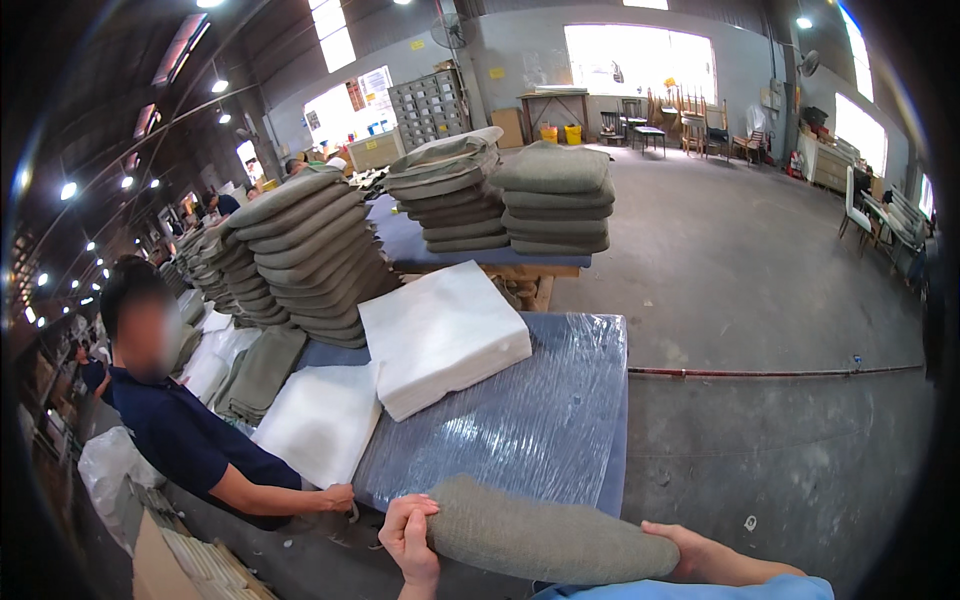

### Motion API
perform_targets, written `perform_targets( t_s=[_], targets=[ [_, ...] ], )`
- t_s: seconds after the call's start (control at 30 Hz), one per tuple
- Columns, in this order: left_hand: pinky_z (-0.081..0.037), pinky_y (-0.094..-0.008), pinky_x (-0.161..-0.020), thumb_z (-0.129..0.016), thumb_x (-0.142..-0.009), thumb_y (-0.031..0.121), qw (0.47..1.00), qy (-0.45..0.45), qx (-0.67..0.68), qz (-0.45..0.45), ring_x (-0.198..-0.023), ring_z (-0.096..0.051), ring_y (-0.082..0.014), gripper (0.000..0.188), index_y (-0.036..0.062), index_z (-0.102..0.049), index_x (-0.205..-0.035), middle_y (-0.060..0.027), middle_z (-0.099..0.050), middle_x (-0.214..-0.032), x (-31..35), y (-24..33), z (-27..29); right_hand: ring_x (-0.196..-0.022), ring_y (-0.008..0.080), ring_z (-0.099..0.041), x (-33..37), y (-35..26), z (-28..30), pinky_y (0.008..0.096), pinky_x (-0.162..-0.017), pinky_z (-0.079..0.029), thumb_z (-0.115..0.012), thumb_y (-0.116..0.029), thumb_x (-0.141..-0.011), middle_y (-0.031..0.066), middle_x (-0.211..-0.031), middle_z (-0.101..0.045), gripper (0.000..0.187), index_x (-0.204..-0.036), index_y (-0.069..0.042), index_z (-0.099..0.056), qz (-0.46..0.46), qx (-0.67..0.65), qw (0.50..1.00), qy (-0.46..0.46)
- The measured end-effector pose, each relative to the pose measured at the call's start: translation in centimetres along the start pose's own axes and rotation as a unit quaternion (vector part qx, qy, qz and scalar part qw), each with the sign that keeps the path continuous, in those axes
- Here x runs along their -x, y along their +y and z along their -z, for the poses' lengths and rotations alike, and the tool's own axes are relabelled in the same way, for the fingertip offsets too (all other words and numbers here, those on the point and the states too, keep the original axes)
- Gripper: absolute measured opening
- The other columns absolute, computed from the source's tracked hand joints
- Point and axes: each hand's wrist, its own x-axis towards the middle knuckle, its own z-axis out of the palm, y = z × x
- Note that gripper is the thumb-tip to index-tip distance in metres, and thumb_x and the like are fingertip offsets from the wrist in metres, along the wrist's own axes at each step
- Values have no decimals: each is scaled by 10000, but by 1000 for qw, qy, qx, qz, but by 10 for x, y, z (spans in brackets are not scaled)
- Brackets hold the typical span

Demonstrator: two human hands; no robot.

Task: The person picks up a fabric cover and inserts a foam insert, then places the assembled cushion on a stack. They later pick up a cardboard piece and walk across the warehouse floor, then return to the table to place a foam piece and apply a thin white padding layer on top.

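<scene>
Both hands grip a green cushion [550, 540] by its ends, held level over the near table edge. Left hand [408, 540] curls fingers around one end, right hand [690, 550] cups the other. White foam pad [440, 335] lies on the plastic-wrapped table [540, 420]; co-worker [190, 440] leans alongside, green stacks [310, 250] behind.

small yellow signs [497, 73] hang on the grey back wall beside the bright window, and a white poster [375, 82] is on the wall left of them. clear plastic wrap [520, 410] covers the near desk top.
</scene>
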Motion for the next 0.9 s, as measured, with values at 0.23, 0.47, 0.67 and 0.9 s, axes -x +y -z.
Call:
perform_targets(
  t_s=[0.23, 0.47, 0.67, 0.9],
  targets=[
    [-459, -437, -1008, -508, -938, 119, 995, 72, 73, -6, -984, -631, -258, 253, -32, -646, -790, -136, -679, -905, 3, -16, -27, -1312, 353, -558, 2, -48, 15, 546, -1094, -436, -596, -414, -1010, 217, -1444, -536, 654, -1490, -2, -431, 120, -42, 992, -18],
    [-469, -396, -960, -505, -947, 132, 982, 130, 7, 134, -960, -639, -252, 281, -34, -637, -762, -148, -699, -893, 50, -75, -73, -1272, 363, -582, -49, -77, 77, 549, -1088, -450, -621, -347, -983, 211, -1415, -560, 610, -1463, -10, -451, 63, -102, 993, 1],
    [-502, -407, -859, -464, -947, 170, 963, 225, -107, 100, -816, -641, -256, 362, -22, -569, -659, -138, -667, -766, 49, -35, -140, -1299, 356, -553, -59, -114, 125, 549, -1071, -446, -607, -455, -1009, 189, -1439, -552, 634, -1474, -47, -472, -102, -27, 994, -43],
    [-450, -428, -979, -475, -937, 156, 969, 200, -138, -49, -994, -607, -267, 271, -12, -624, -786, -144, -656, -933, 44, 9, -277, -1159, 318, -636, -57, -189, 186, 499, -953, -525, -679, -520, -956, 158, -1285, -657, 630, -1378, -61, -593, -225, 34, 972, -63]
  ],
)
